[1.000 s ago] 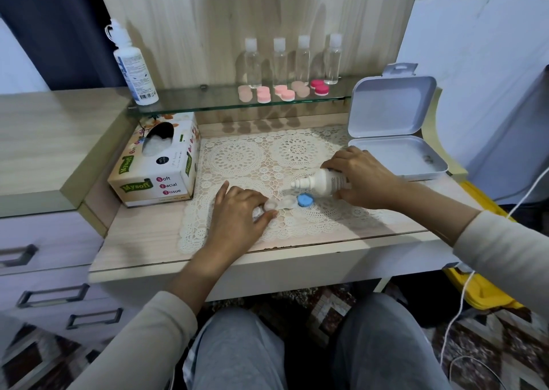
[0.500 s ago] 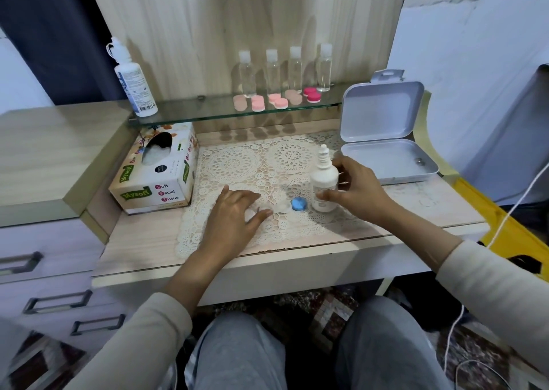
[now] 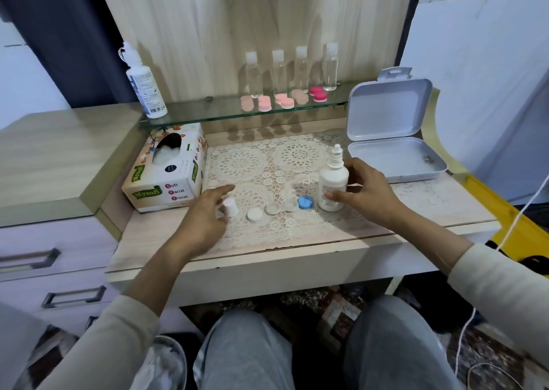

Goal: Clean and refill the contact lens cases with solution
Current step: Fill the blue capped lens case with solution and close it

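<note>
Where lace (image 3: pixel 252 164) covers desk (image 3: pixel 154 235), bottle (image 3: pixel 332 181) upright, glass shelf (image 3: pixel 193 113) behind

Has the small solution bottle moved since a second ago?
Yes. The bottle was tipped over the lens case; now it stands upright, right of the blue cap.

Light-wood bench (image 3: pixel 430 199), wood back panel (image 3: pixel 237 12), glass shelf (image 3: pixel 214 112). Drawer unit (image 3: pixel 53 241) on left, dark curtain (image 3: pixel 68 33) behind it. White wall (image 3: pixel 481 62) right. Patterned rug (image 3: pixel 335 309) underneath.
</note>
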The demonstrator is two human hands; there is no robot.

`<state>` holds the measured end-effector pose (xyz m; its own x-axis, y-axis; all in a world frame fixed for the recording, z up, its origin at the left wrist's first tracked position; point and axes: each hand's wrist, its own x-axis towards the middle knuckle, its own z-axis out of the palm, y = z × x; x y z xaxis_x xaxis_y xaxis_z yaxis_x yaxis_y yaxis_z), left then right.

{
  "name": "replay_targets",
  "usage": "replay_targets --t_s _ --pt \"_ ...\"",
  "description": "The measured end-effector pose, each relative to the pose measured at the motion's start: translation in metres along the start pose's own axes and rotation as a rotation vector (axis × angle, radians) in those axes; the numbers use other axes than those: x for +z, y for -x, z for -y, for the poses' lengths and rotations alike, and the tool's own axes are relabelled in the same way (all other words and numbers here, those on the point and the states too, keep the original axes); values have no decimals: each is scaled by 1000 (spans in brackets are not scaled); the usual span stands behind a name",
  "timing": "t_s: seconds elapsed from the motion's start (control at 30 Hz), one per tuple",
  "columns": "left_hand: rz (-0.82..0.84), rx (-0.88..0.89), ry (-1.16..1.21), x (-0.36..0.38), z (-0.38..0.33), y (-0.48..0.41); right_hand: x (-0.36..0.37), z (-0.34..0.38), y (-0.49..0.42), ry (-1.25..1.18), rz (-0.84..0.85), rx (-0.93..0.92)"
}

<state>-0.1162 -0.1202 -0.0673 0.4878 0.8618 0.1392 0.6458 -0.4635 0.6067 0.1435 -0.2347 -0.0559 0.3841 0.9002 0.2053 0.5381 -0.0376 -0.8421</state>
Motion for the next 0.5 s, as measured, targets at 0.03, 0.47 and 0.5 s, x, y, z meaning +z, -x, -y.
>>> replay_targets --t_s 0.03,0.47,0.5 --pt "9 4 -22 2 1 1 0 0 0 2 0 3" --pt "-150 185 398 -13 -103 -26 2 2 3 -2 0 18" --pt "-106 223 414 -11 -116 -29 2 2 3 -3 -3 16"
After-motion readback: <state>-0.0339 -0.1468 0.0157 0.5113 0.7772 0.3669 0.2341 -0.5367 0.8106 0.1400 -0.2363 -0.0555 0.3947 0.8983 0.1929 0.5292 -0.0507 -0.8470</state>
